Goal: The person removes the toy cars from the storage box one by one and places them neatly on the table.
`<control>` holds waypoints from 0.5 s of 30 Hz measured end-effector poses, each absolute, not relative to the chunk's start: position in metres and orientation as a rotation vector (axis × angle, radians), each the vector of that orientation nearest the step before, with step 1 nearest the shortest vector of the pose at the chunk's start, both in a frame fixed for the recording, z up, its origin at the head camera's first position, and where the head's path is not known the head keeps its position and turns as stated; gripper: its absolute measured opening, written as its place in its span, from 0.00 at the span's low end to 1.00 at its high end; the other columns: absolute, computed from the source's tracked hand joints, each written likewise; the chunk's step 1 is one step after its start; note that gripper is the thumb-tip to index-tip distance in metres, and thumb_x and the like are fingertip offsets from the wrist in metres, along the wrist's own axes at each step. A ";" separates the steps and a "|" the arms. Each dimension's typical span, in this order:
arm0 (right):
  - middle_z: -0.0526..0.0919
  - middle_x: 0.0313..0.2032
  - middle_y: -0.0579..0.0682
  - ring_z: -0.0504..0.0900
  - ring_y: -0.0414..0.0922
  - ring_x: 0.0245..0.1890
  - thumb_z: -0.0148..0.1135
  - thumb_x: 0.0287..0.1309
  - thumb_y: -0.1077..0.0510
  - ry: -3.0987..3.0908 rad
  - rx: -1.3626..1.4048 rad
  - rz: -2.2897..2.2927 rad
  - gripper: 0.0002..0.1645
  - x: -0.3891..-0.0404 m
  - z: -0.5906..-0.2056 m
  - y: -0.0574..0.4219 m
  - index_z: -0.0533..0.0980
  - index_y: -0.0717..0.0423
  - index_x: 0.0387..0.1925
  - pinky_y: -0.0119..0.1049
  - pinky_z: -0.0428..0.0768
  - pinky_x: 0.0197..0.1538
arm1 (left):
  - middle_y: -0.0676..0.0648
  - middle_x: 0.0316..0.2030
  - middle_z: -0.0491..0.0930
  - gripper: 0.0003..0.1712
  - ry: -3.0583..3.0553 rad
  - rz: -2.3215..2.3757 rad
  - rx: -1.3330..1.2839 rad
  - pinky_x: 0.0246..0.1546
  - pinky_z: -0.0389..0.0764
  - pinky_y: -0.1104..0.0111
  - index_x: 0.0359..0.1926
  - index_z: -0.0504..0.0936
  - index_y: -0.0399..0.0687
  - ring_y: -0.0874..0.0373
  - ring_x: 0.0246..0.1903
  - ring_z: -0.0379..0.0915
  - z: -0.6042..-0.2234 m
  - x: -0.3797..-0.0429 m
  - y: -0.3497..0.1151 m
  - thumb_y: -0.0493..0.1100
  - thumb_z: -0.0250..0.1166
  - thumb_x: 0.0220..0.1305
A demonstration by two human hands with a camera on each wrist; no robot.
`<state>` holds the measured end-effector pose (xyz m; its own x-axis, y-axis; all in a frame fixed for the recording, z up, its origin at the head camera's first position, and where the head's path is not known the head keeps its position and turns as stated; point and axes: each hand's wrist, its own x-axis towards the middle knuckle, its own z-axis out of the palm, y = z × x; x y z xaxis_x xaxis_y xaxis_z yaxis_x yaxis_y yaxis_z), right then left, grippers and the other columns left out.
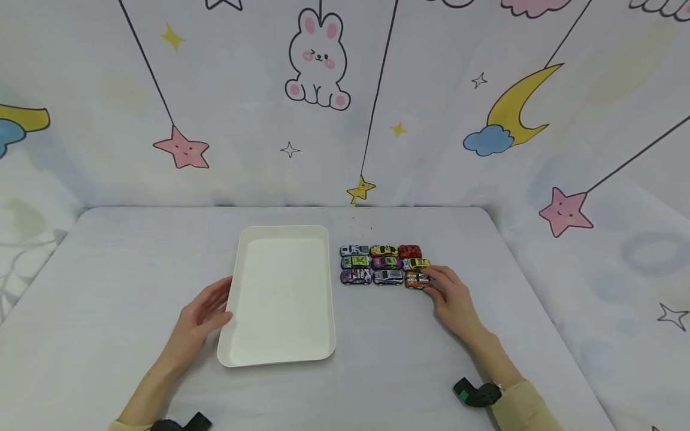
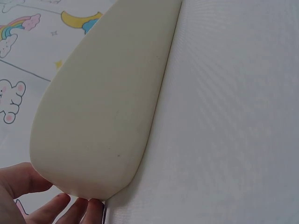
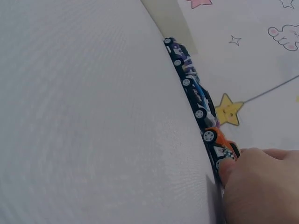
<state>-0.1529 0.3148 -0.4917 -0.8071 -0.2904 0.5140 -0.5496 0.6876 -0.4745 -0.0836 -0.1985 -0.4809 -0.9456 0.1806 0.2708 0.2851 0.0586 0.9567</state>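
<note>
A white rectangular tray [image 1: 277, 293] lies on the table, its inside bare. My left hand [image 1: 207, 314] is at the tray's left side, thumb and fingertips touching its outer wall in the left wrist view. Right of the tray, several small toy cars stand close together in three rows. My right hand [image 1: 453, 302] pinches the orange toy car [image 1: 415, 280] at the near right corner, thumb on its near side. Its fingers also reach beside a yellow toy car [image 1: 415, 263]. Left of the orange car are a silver-grey car [image 1: 388, 277] and a purple-and-white car [image 1: 356, 276].
Farther back in the group are a red car [image 1: 409, 251], a yellow car [image 1: 384, 251] and a pale car [image 1: 354, 250]. A white cloth covers the table [image 1: 377, 365]. Behind it hangs a patterned backdrop [image 1: 242, 90].
</note>
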 end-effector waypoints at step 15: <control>0.78 0.52 0.58 0.79 0.53 0.51 0.68 0.52 0.77 -2.483 0.739 0.879 0.26 -0.151 -0.495 0.315 0.79 0.64 0.55 0.12 0.66 0.60 | 0.47 0.68 0.70 0.33 -2.228 -2.067 -0.473 0.62 0.71 0.81 0.70 0.60 0.25 0.67 0.66 0.67 -0.479 -0.079 -0.199 0.23 0.57 0.66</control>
<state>-0.1514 0.3155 -0.4951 -0.7788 -0.3435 0.5249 -0.5973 0.6619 -0.4529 -0.0785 -0.1991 -0.4793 -0.9507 0.1782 0.2538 0.2665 0.0509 0.9625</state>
